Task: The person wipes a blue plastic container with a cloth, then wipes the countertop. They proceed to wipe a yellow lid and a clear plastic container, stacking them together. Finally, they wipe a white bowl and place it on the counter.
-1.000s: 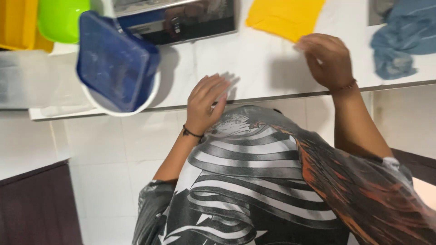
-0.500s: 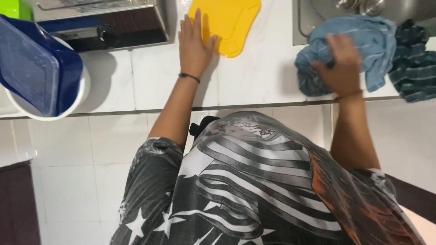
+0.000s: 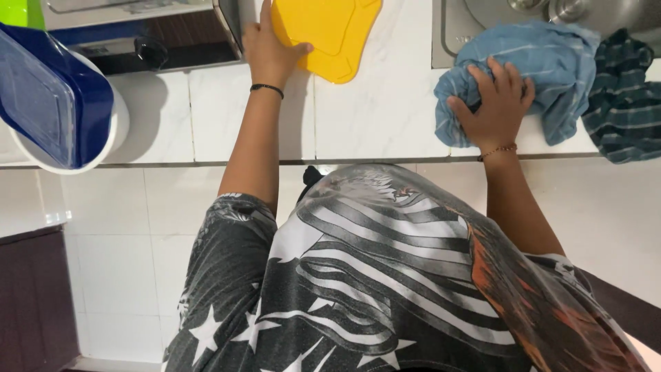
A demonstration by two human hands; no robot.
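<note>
A yellow plastic lid (image 3: 329,34) lies flat on the white marble counter (image 3: 375,117), near its back. My left hand (image 3: 270,49) grips the lid's left edge, thumb on top. A crumpled light blue cloth (image 3: 533,72) sits at the counter's right, beside the steel sink (image 3: 496,14). My right hand (image 3: 494,105) presses down on the cloth's near left part, fingers spread over it and curling into the fabric.
A dark green striped towel (image 3: 623,103) lies right of the blue cloth. At the left, a blue lidded container (image 3: 48,103) rests in a white bowl (image 3: 110,134). A dark appliance (image 3: 144,41) stands behind it. The counter's front edge runs just below my wrists.
The view has swung right and my left hand went from the counter edge up onto the yellow lid. My right hand travelled right and settled on the blue cloth.
</note>
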